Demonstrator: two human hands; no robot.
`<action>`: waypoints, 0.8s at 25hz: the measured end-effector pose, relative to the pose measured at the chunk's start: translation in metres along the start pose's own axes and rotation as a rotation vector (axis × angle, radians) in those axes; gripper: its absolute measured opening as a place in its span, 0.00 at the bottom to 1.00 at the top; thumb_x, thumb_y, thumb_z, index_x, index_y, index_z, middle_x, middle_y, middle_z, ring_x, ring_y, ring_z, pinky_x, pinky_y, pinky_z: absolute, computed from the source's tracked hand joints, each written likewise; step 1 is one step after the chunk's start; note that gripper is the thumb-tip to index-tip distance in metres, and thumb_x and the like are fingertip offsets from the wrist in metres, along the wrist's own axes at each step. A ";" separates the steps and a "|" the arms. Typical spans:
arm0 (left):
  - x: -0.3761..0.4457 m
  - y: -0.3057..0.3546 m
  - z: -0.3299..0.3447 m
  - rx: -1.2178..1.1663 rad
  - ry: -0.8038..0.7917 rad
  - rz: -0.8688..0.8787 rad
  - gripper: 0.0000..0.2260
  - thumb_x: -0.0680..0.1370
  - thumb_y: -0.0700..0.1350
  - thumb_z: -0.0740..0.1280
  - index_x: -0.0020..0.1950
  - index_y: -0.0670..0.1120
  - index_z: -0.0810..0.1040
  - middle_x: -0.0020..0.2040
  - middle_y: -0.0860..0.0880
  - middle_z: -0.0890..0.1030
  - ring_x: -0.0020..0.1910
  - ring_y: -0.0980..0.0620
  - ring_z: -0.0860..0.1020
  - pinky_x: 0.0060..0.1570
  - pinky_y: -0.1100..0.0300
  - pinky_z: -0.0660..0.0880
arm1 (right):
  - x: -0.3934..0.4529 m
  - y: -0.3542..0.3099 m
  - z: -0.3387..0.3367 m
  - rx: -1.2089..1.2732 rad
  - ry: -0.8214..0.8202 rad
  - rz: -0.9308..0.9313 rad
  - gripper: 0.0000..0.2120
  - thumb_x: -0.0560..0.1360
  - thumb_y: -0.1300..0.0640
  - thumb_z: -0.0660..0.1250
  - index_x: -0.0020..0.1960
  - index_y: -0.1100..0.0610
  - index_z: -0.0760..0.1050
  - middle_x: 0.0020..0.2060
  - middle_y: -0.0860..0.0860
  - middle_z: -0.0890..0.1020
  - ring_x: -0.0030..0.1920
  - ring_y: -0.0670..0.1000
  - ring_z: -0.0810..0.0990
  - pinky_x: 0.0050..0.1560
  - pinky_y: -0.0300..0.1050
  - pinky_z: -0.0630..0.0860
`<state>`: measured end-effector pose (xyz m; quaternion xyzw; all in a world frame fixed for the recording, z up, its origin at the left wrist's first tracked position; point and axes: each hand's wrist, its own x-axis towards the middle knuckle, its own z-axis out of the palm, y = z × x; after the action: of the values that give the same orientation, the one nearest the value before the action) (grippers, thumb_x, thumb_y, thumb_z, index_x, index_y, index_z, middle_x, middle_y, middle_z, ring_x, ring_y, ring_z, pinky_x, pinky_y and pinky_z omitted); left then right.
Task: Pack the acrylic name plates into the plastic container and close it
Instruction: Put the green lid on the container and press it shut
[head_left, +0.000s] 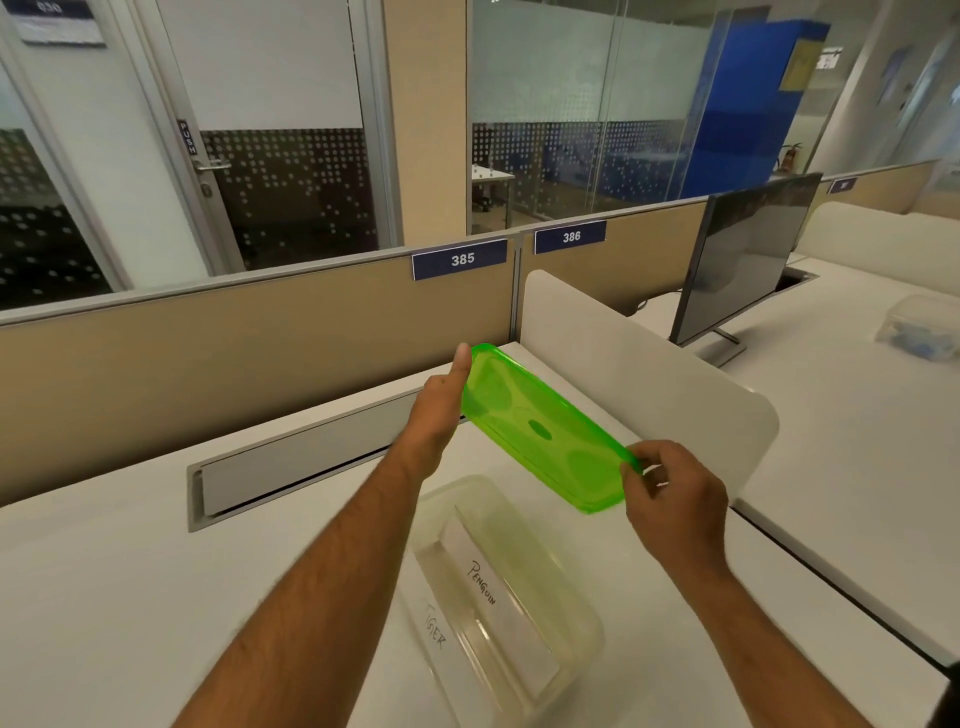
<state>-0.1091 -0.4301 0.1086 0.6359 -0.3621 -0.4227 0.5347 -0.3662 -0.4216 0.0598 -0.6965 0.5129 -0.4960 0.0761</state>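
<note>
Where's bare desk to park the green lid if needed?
Bare desk lies left of the clear container, below the cable tray flap. A narrower strip lies right of the container, before the white divider. The middle is crowded: both hands, left hand and right hand, hold the green lid over the container and its name plates.

Both my forearms reach forward, bare to the elbow. My left grip (439, 410) is farther out, thumb pointing up and fingers hidden on the far side. My right grip (672, 499) sits nearer and lower, thumb and curled fingers pinching together, knuckles facing me.
</note>
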 end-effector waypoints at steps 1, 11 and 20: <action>-0.006 0.001 -0.008 -0.069 0.008 -0.026 0.27 0.73 0.73 0.56 0.54 0.54 0.78 0.52 0.55 0.78 0.53 0.52 0.75 0.57 0.50 0.70 | -0.007 -0.005 0.002 -0.008 0.010 -0.094 0.12 0.66 0.68 0.75 0.44 0.55 0.80 0.34 0.49 0.80 0.29 0.52 0.77 0.30 0.49 0.76; -0.044 -0.024 -0.051 -0.445 0.123 -0.102 0.10 0.79 0.40 0.63 0.59 0.41 0.77 0.48 0.40 0.84 0.38 0.45 0.84 0.32 0.56 0.80 | -0.059 -0.039 0.020 -0.069 -0.044 -0.705 0.06 0.65 0.62 0.75 0.42 0.58 0.84 0.38 0.52 0.83 0.37 0.53 0.82 0.32 0.46 0.80; -0.079 -0.042 -0.080 -0.350 0.108 -0.160 0.06 0.80 0.41 0.64 0.54 0.43 0.78 0.42 0.43 0.84 0.34 0.47 0.80 0.33 0.56 0.80 | -0.049 -0.062 0.026 -0.055 -0.168 -0.217 0.12 0.70 0.46 0.73 0.47 0.54 0.81 0.45 0.48 0.82 0.47 0.52 0.76 0.42 0.49 0.77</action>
<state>-0.0645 -0.3213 0.0851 0.5817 -0.2020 -0.4855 0.6206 -0.3056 -0.3650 0.0545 -0.7887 0.4400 -0.4270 0.0456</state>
